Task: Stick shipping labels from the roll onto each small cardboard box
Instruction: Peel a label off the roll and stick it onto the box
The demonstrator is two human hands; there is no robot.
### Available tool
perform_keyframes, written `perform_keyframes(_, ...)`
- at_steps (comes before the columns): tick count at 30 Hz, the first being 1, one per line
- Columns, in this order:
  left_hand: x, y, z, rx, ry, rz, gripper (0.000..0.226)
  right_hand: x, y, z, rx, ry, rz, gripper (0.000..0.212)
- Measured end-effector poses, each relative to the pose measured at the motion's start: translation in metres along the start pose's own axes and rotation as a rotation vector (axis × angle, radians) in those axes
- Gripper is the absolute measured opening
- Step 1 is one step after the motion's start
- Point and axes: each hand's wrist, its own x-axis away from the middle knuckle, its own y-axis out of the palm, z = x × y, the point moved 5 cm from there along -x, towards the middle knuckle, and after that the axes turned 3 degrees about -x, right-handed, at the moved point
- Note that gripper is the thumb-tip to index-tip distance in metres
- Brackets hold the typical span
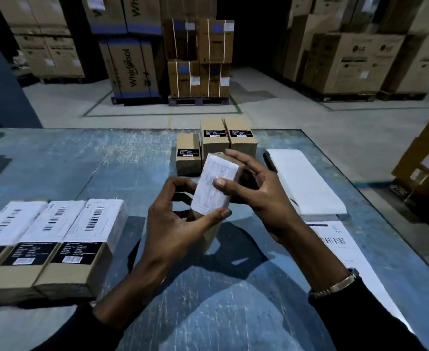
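Both arms are in dark, near-black long sleeves; the left sleeve (86, 328) ends just behind the wrist of the left hand (175, 224), cuff plain as far as I can see; the right sleeve (367, 323) stops behind the right hand (261, 191), and right at that cuff sits a metal link-bracelet watch (334, 287), silvery-gold, face turned away; hands bare, no gloves or rings showing.

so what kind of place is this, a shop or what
Most likely a warehouse or its packing area. Large appliance cartons stand stacked on pallets across a bare concrete floor, and both hands hold a small box over a worn blue table with labelled boxes.
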Motion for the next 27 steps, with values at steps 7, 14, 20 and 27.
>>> perform_keyframes(7, -0.008, -0.008, 0.005, 0.198, -0.051, -0.105, 0.053, 0.015, 0.013, -0.021, 0.041, -0.055, -0.181, 0.060)
perform_keyframes(14, -0.006, -0.006, 0.017, 0.419, -0.110, -0.133, 0.046, 0.026, 0.034, -0.019, -0.112, -0.138, -0.150, 0.054)
perform_keyframes(20, -0.004, -0.004, 0.018, 0.599, -0.148, -0.171, 0.044, 0.032, 0.050, -0.014, -0.298, -0.173, -0.057, 0.053)
perform_keyframes(27, 0.000, -0.002, 0.023, 0.601, -0.094, -0.108, 0.027, 0.032, 0.052, -0.018, -0.369, -0.111, -0.055, 0.043)
